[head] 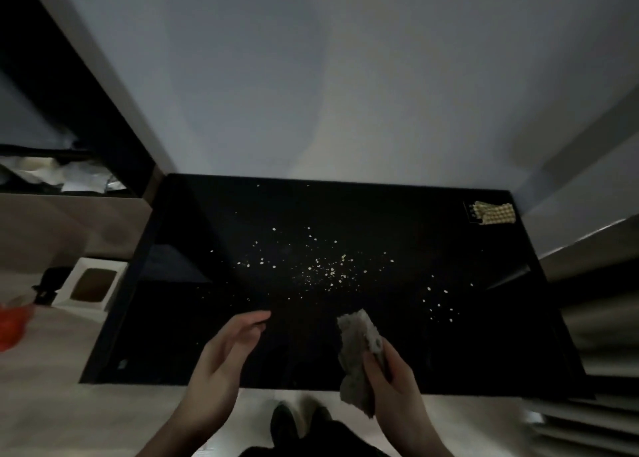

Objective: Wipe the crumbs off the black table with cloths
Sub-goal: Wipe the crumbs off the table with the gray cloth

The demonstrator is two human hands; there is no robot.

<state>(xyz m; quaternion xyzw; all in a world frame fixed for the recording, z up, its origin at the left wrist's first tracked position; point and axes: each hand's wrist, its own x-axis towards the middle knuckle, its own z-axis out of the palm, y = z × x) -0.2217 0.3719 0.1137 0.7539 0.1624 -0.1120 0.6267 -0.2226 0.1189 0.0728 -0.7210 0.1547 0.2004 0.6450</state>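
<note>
A black table [207, 346] fills the middle of the view. Pale crumbs [328, 271] are scattered over its centre, with a smaller patch towards the right. My right hand [394, 380] is over the near edge, holding a crumpled grey cloth [358, 349] that hangs partly past the edge. My left hand [224, 353] hovers over the near edge to the left, fingers apart, holding nothing.
A yellowish waffle-textured cloth [494, 212] lies at the table's far right corner. A white box [91, 285] and an orange object [12, 321] sit on the floor at left. Pale walls stand behind and to the right.
</note>
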